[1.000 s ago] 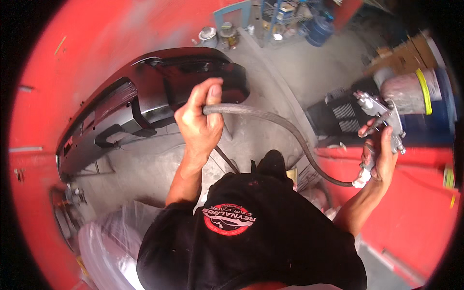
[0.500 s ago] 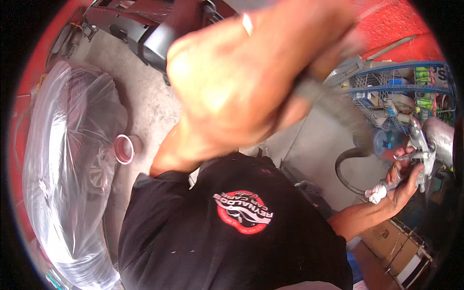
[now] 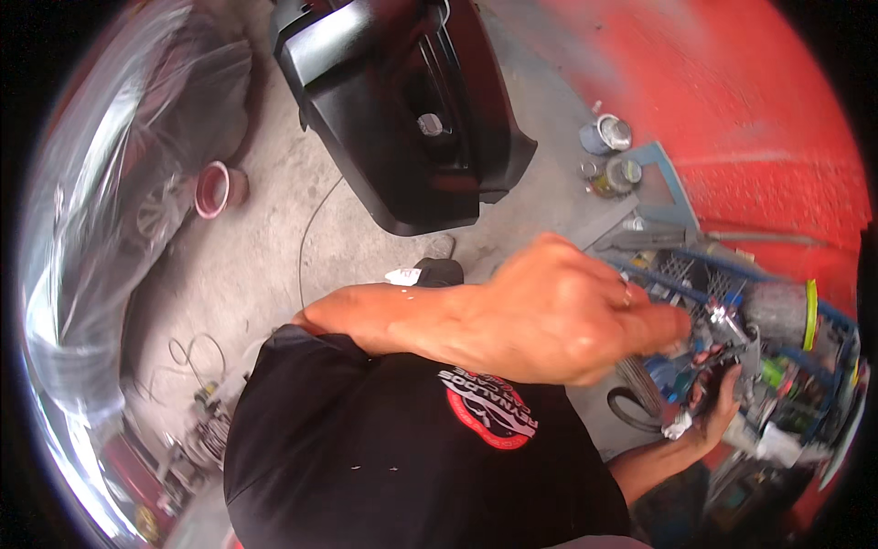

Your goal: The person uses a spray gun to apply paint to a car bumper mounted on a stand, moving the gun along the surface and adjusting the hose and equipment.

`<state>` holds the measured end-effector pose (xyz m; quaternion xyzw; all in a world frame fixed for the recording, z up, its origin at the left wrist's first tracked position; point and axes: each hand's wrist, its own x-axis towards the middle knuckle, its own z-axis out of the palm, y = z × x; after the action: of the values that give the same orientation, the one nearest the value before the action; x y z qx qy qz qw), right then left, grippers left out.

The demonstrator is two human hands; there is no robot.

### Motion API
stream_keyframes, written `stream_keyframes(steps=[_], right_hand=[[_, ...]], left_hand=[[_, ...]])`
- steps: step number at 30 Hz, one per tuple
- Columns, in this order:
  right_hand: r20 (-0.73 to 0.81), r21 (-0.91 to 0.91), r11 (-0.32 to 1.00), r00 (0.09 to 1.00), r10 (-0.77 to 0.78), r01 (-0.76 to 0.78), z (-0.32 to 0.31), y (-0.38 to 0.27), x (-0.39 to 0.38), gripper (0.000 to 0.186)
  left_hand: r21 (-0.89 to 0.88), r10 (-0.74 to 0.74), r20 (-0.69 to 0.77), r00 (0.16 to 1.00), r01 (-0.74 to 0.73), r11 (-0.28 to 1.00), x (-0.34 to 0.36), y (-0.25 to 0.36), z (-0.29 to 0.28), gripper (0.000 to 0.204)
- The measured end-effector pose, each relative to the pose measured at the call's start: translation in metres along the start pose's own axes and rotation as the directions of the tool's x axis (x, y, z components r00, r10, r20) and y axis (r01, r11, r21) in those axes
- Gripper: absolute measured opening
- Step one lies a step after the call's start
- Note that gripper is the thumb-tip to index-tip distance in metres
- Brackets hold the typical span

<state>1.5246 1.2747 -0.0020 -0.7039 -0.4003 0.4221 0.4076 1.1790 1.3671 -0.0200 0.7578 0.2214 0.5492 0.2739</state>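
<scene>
My right hand (image 3: 722, 398) is wrapped round the handle of a spray gun (image 3: 725, 320) at the right. The gun has a bright metal head and a grey cup (image 3: 777, 314) with a yellow band. From the handle's lower end, where white wrapping shows, a dark air hose (image 3: 629, 410) loops back up under my left hand (image 3: 585, 320). That hand is closed, with a ring on one finger, and stretches across my body in front of the hose. Its fingers appear to be round the hose, though the grip itself is mostly covered.
Ahead stands a glossy black moulded panel (image 3: 402, 119). Clear plastic sheeting (image 3: 119, 183) covers a large object at left, beside a reddish cup (image 3: 219, 189). A blue-edged cart (image 3: 828, 316) holds supplies at right, near a red surface (image 3: 732, 119) and cans (image 3: 608, 134).
My left hand has come down and to the right, nearer the spray gun. The view has swung, bringing the black panel further into sight. My right hand still grips the gun.
</scene>
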Motion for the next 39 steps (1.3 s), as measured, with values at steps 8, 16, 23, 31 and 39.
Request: stream_keyframes(steps=[8, 16, 23, 31, 39], right_hand=[[0.108, -0.119, 0.953, 0.957, -0.268, 0.28, -0.065, 0.054, 0.076, 0.041], [0.36, 0.167, 0.907, 0.833, -0.421, 0.387, -0.066, 0.181, 0.259, 0.046], [0.606, 0.416, 0.887, 0.666, -0.435, 0.2, 0.018, 0.378, 0.353, 0.081], [0.617, 0.606, 0.773, 0.503, -0.605, 0.187, 0.125, 0.573, 0.429, 0.075], [0.536, 0.712, 0.657, 0.412, -0.737, 0.249, 0.199, 0.61, 0.467, 0.065]], left_hand=[[0.112, -0.093, -0.154, 0.984, 0.111, 0.988, -0.055, -0.01, 0.131, 0.03], [0.54, -0.804, -0.226, 0.55, 0.758, 0.366, -0.33, -0.172, 0.377, 0.028], [0.597, -0.859, -0.363, 0.361, 0.798, 0.083, -0.425, -0.259, 0.364, 0.036], [0.722, -0.899, -0.404, 0.169, 0.663, -0.199, -0.503, -0.369, 0.337, 0.035], [0.745, -0.837, -0.547, -0.014, 0.448, -0.495, -0.458, -0.352, 0.389, 0.063]])
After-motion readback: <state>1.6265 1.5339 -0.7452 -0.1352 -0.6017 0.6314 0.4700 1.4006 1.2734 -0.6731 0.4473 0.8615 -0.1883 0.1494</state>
